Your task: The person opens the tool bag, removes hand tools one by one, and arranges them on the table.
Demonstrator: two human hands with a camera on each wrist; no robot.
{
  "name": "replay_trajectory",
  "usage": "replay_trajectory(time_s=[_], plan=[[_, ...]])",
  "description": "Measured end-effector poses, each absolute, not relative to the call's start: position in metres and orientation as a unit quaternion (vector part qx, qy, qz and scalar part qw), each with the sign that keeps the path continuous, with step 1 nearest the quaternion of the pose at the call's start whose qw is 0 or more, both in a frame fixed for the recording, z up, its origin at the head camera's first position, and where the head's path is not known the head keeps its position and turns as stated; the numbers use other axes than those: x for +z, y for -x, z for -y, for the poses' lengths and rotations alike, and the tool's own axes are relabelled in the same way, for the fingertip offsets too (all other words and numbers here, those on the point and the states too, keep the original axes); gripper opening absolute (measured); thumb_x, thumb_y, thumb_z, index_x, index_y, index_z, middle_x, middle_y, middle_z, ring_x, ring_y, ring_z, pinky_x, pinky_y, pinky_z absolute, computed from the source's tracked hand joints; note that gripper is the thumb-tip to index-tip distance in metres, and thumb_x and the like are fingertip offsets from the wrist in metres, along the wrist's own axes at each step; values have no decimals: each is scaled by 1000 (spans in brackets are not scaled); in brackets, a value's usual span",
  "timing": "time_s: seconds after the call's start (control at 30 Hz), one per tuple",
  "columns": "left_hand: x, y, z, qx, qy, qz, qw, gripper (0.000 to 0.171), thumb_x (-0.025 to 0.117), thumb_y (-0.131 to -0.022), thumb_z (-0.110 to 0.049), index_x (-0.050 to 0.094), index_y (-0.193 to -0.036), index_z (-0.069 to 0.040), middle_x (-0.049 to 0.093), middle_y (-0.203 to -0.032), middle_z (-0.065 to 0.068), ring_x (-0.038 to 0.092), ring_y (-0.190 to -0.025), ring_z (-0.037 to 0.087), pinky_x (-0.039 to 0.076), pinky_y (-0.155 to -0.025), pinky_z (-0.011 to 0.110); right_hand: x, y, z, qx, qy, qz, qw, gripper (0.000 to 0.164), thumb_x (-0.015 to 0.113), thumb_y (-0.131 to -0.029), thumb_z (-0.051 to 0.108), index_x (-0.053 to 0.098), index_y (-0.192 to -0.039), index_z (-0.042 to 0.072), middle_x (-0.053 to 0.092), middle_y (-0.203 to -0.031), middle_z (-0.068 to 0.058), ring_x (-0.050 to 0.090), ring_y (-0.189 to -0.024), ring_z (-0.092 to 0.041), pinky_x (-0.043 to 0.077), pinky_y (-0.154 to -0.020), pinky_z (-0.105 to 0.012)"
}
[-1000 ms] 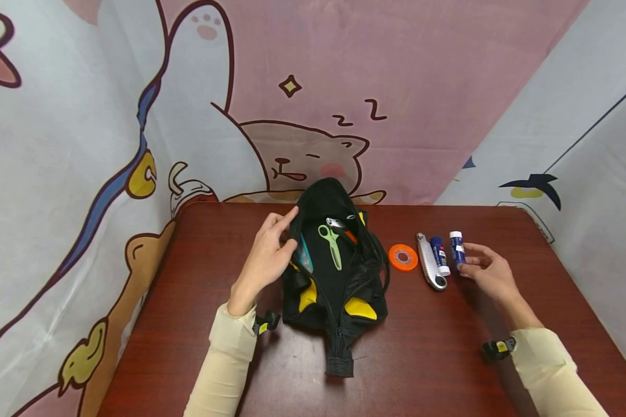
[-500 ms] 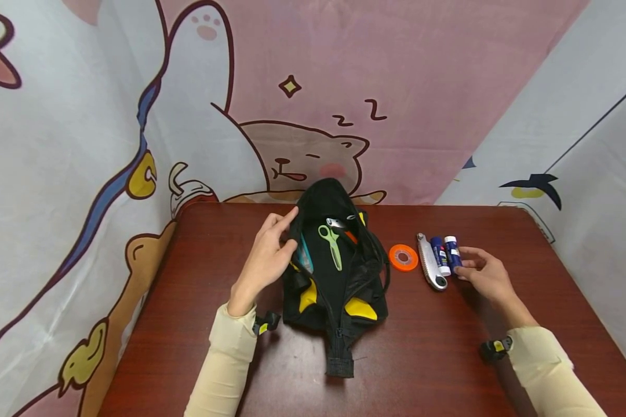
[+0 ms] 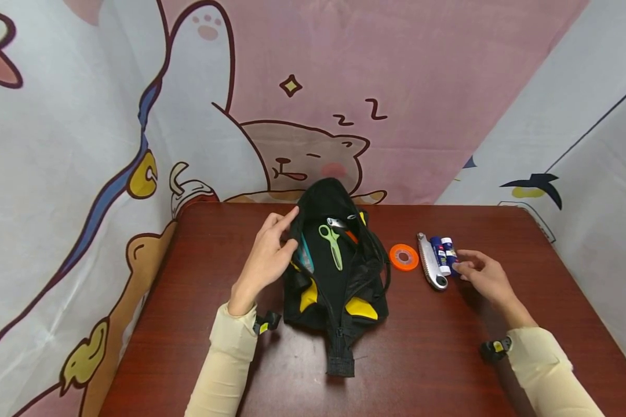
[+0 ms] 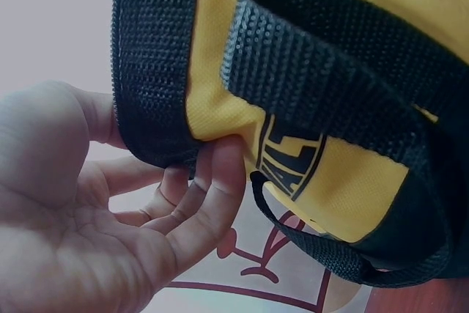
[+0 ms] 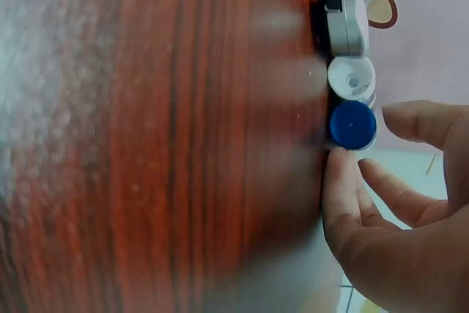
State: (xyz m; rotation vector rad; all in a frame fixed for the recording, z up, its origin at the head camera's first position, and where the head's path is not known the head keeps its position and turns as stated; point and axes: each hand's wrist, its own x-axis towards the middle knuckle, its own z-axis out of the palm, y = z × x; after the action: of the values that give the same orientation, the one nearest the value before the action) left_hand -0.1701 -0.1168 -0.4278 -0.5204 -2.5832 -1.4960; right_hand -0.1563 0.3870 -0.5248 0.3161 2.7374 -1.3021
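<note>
Right of centre, the rightmost glue stick [image 3: 450, 253], long axis up-frame, lies just left of the nearer right hand [image 3: 488, 281], fingers loosely parted, contact unclear; the left hand [image 3: 264, 256] pinches the bag [image 3: 362, 278].

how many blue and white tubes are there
2: one tube lies beside the silver tool, the other tube between that tube and the right hand. The bag may hide more.
</note>
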Motion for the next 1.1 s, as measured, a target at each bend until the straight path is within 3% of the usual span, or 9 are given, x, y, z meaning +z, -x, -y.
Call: replay_trajectory(time_s=[0.17, 0.27, 0.47, 0.63, 0.73, 0.83, 1.0, 1.1], plan=[[-428, 171, 117, -495, 170, 851, 53, 70, 59, -100, 2, 48, -168, -7, 54, -121, 15, 56, -99, 31, 46, -81, 41, -529, 157, -393, -454, -104, -883, 57, 65, 56, -117, 34, 46, -159, -14, 55, -145, -40, 63, -91, 4, 59, -78, -16], [-428, 171, 117, -495, 170, 851, 54, 69, 59, -100, 2, 48, -168, -7, 54, -121, 15, 57, -99, 31, 46, -81, 41, -530, 158, -393, -459, -110, -880, 54, 65, 54, -117, 36, 47, -158, -14, 58, -142, -36, 63, -91, 3, 59, -78, -16], [-428, 170, 118, -495, 169, 851, 54, 69, 59, -100, 1, 48, -168, -7, 54, -121, 15, 58, -100, 31, 47, -82, 41, -534, 159, -392, -490, -124, -863, 22, 59, 55, -117, 30, 51, -155, -16, 69, -121, -11, 66, -87, 1, 61, -77, -21], [-428, 171, 117, -494, 174, 851, 54, 69, 59, -100, 1, 48, -168, -8, 54, -121, 14, 57, -99, 31, 47, -81, 40, -535, 154, -391, -509, -132, -850, -7, 54, 55, -117, 26, 54, -150, -16, 70, -102, 10, 67, -83, -1, 62, -73, -22], [-428, 171, 117, -494, 175, 850, 56, 70, 59, -100, 1, 47, -168, -8, 54, -121, 14, 56, -98, 31, 46, -80, 40, -532, 153, -388, -502, -141, -853, -27, 54, 59, -116, 28, 55, -151, -13, 69, -95, 16, 66, -81, -2, 61, -71, -21], [-428, 171, 117, -494, 175, 850, 56, 70, 59, -100, 1, 47, -168, -8, 53, -121, 14, 56, -97, 30, 45, -79, 40, -524, 151, -383, -466, -172, -866, -50, 56, 60, -115, 33, 57, -154, -6, 67, -95, 13, 62, -79, -2, 57, -66, -20], [-429, 171, 117, -494, 176, 850, 56, 70, 58, -100, 1, 47, -169, -8, 53, -121, 14, 54, -96, 30, 44, -79, 40, -504, 152, -369, -410, -208, -884, -82, 59, 57, -114, 43, 57, -160, 5, 63, -115, -6, 54, -88, -9, 47, -65, -21], [-429, 171, 117, -494, 176, 850, 55, 70, 58, -100, 1, 47, -169, -8, 53, -121, 14, 54, -96, 30, 45, -79, 40, -490, 154, -356, -411, -201, -883, -108, 56, 58, -114, 41, 58, -159, 8, 63, -120, -5, 52, -94, -10, 44, -68, -19]])
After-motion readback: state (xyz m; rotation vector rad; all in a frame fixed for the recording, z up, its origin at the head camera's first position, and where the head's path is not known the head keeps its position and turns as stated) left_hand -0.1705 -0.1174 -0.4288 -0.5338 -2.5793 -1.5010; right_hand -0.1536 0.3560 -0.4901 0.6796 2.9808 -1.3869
